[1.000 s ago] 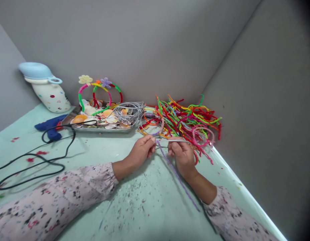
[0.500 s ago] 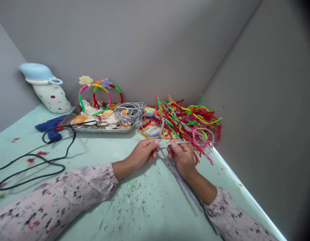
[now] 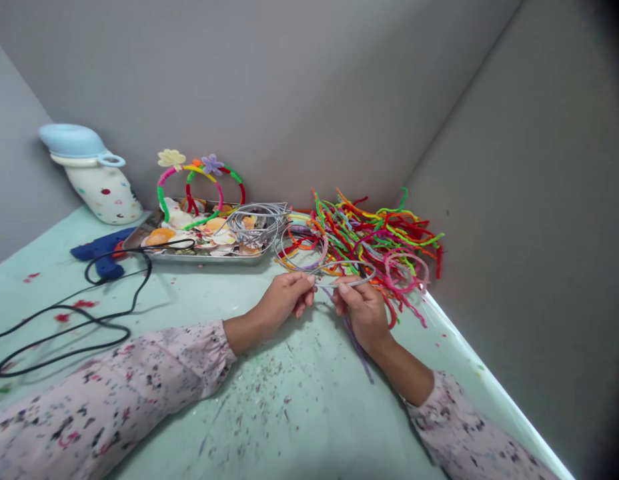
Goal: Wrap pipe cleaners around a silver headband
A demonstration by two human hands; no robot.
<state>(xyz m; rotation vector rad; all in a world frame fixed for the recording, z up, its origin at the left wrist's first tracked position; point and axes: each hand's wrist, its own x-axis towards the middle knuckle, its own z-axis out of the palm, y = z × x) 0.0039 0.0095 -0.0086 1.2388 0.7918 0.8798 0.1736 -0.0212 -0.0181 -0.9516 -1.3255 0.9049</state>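
Note:
Between my two hands is a ring of grey wire (image 3: 325, 285), its far side arching up over my fingers. My left hand (image 3: 282, 300) is closed, thumb and forefinger pinching the wire at the ring's left end. Opposite it, my right hand (image 3: 363, 313) also pinches the ring, with the other fingers curled below. A purple pipe cleaner (image 3: 358, 351) slants down behind my right fingers, its free end over the table. Its upper part shows near the ring, but whether it is attached there cannot be made out.
A metal tray (image 3: 214, 260) holds shells, a grey wire coil (image 3: 257, 223) and two coloured rings with flowers. Colourful pipe cleaners (image 3: 364, 233) are heaped at the back right. On the left are a blue glue gun (image 3: 102, 250), its black cord (image 3: 127, 327) and a bottle (image 3: 97, 183).
The wire ring has tilted and now shows as an open oval. The purple pipe cleaner's free end has moved up and left, passing behind my right fingers. Both hands stay nearly in place.

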